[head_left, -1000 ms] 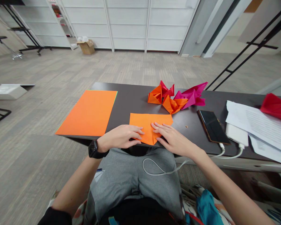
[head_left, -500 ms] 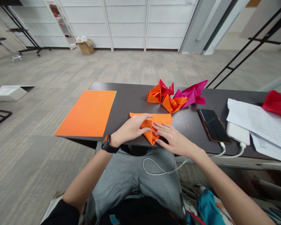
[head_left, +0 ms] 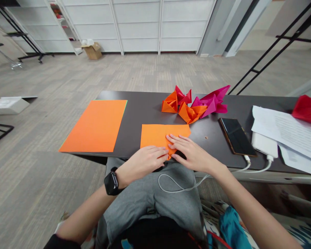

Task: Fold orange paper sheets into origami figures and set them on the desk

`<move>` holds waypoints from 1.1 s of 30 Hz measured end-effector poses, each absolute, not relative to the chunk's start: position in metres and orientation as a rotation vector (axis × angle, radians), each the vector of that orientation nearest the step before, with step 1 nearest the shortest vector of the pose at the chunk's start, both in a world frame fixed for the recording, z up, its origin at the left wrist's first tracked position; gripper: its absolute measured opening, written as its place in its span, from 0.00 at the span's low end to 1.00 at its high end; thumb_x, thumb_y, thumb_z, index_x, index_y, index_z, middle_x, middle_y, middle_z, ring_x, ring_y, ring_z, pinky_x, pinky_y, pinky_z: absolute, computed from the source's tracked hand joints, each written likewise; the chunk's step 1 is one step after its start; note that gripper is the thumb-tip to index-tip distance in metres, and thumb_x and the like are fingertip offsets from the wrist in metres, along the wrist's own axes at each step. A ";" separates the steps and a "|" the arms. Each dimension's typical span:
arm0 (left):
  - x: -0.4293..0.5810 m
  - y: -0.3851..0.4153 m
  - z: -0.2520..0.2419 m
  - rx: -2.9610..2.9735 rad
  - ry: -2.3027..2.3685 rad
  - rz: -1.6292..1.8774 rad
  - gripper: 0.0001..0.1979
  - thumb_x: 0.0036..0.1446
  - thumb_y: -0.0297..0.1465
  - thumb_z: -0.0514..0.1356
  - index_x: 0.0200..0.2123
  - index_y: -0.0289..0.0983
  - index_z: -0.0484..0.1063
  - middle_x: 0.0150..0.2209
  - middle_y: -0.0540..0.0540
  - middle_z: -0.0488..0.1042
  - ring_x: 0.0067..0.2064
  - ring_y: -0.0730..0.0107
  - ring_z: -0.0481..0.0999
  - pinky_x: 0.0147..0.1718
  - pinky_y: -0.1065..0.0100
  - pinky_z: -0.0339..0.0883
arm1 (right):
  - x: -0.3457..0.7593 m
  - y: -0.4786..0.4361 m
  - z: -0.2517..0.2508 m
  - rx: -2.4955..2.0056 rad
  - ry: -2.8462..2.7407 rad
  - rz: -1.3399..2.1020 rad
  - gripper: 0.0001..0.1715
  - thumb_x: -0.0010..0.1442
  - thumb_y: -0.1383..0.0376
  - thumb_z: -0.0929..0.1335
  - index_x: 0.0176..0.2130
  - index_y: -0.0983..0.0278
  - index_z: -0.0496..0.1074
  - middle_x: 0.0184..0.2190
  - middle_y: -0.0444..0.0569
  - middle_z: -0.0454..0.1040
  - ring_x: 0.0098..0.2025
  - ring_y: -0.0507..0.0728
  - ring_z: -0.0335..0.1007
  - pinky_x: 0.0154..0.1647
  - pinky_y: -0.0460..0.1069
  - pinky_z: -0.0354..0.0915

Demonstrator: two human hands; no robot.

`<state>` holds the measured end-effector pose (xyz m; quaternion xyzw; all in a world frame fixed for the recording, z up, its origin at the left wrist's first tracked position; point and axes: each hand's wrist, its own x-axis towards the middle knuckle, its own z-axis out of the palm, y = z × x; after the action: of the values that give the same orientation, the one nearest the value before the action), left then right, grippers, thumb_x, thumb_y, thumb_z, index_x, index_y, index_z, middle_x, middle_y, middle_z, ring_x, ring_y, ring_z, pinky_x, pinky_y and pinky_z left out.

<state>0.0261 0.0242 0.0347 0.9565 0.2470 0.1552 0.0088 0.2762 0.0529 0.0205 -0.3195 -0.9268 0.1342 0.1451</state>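
A sheet of orange folding paper [head_left: 153,133] lies partly folded near the table's front edge, its left part spread out flat. Over its near left side, my left hand [head_left: 148,159] has its fingers close together on the paper's lower edge; the thumb is mostly hidden. My right hand [head_left: 188,149] presses the right side down, fingers stretched and slightly spread. Both hands' fingertips nearly meet at the paper's lower middle, hiding the small fold there. A black smartwatch [head_left: 111,183] sits on the left wrist.
A stack of orange sheets [head_left: 95,126] overhangs the table's left end. Folded orange paper pieces [head_left: 193,113] and a magenta one [head_left: 215,102] stand at the back. To the right lie a phone [head_left: 237,136], a white power bank [head_left: 264,145] with cables, printed sheets [head_left: 287,133] and red paper [head_left: 308,110].
The paper's left flap has gone from folded inward to spread flat. My left hand has come down toward the near edge, wrist turned; the right hand has stayed put.
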 end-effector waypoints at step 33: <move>0.038 0.042 0.021 2.680 1.071 0.918 0.36 0.57 0.34 0.67 0.65 0.37 0.57 0.70 0.30 0.50 0.73 0.40 0.42 0.65 0.34 0.50 | 0.277 0.044 0.017 -0.890 -2.618 0.443 0.15 0.69 0.63 0.64 0.52 0.64 0.74 0.64 0.58 0.66 0.68 0.63 0.57 0.69 0.65 0.56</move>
<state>0.0384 0.0415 0.0214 0.8835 0.3530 0.3026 0.0565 0.2768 0.0437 0.0166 -0.3132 -0.9213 0.1557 0.1700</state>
